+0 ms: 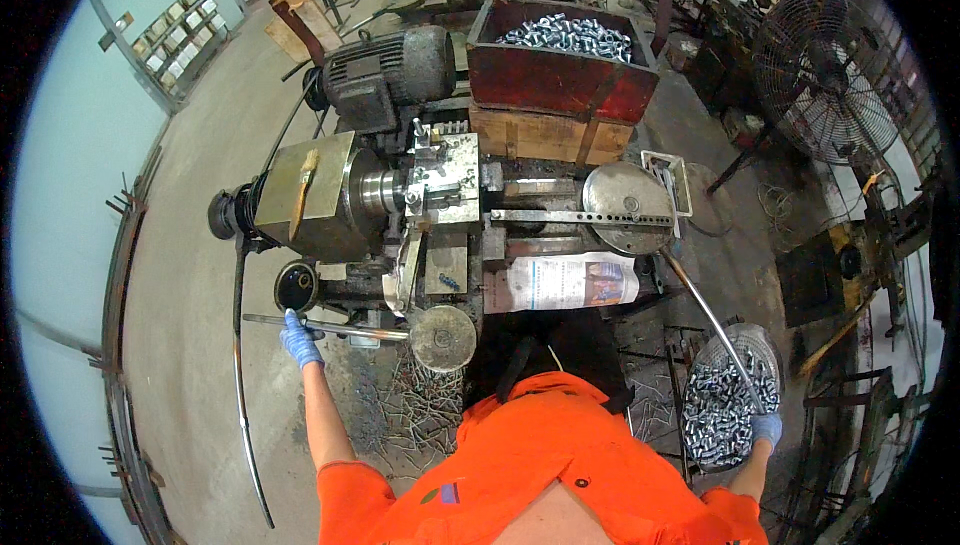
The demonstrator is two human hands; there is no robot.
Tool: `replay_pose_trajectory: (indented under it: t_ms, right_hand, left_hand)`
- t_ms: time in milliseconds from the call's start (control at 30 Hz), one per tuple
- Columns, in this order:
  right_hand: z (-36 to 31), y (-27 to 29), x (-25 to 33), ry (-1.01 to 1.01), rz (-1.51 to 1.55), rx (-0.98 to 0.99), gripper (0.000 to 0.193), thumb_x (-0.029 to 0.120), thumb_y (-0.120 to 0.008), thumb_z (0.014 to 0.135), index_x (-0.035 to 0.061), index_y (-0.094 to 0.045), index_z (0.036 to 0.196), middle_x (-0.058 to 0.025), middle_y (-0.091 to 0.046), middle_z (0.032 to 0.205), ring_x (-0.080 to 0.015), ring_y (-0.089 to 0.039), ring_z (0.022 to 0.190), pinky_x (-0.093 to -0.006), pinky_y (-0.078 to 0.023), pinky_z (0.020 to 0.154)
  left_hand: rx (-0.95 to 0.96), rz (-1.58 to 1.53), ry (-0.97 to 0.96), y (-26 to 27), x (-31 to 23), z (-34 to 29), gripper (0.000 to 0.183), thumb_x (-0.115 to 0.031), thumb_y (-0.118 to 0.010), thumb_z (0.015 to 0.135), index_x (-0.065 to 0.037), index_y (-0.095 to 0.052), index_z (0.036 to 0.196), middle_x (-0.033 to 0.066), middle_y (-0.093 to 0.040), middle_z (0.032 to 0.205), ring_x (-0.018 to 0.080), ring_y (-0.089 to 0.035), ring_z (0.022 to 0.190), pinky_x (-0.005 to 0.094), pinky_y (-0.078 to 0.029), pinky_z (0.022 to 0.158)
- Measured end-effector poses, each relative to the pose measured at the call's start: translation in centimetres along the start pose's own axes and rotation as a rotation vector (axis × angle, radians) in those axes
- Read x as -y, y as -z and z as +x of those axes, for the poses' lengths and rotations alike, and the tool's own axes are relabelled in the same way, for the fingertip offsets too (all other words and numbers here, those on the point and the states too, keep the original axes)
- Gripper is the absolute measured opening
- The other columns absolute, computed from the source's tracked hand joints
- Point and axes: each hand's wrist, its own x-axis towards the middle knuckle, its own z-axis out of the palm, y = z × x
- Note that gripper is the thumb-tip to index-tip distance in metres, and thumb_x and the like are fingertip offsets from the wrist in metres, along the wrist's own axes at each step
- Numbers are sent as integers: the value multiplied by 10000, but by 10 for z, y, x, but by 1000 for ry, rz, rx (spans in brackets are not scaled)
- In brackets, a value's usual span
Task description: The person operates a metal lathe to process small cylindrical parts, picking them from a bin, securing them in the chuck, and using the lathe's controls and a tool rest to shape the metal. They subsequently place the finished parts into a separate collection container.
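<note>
My left hand [301, 341], in a blue glove, is closed on a metal lever [365, 331] that runs to a round metal disc [443, 339]. Right beside those fingers stands a round pot [297, 287] with a dark inside. My right hand [767, 429], also gloved in blue, grips the low end of a long steel rod [712, 320]. That rod slants up toward a large round plate [628, 207] on the machine. Under and beside my right hand sits a wire basket [765, 340] full of small shiny metal fittings [715, 410].
A lathe-like machine [445, 180] with a motor [390, 70] stands ahead, a brush [303, 195] on its housing. Behind is a red bin [560, 80] of metal fittings. Printed paper [570, 282] lies on the machine bed. A fan [822, 75] stands right; metal shavings [425, 415] litter the floor.
</note>
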Motion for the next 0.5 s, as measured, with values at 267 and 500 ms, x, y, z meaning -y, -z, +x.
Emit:
replay_pose_trajectory:
  t_ms: [267,500]
  right_hand:
    - [-28,23,19,-72,37,23,457,246,-730,613,30,-614,998,-208,-610,1041,-364,-572,1008,-424,-476,835]
    - [-23,9,9,8,-19,-27,422,321,-669,651,9,-628,932,-240,-613,968,-388,-588,935,-443,-486,779]
  left_hand:
    - [2,-4,-10,4,8,7,476,-425,-533,857,38,-593,763,70,-513,545,187,-516,357,293,-439,321]
    - [7,-2,-27,9,21,17,465,-414,-518,866,36,-603,787,65,-519,551,179,-514,359,286,-445,324]
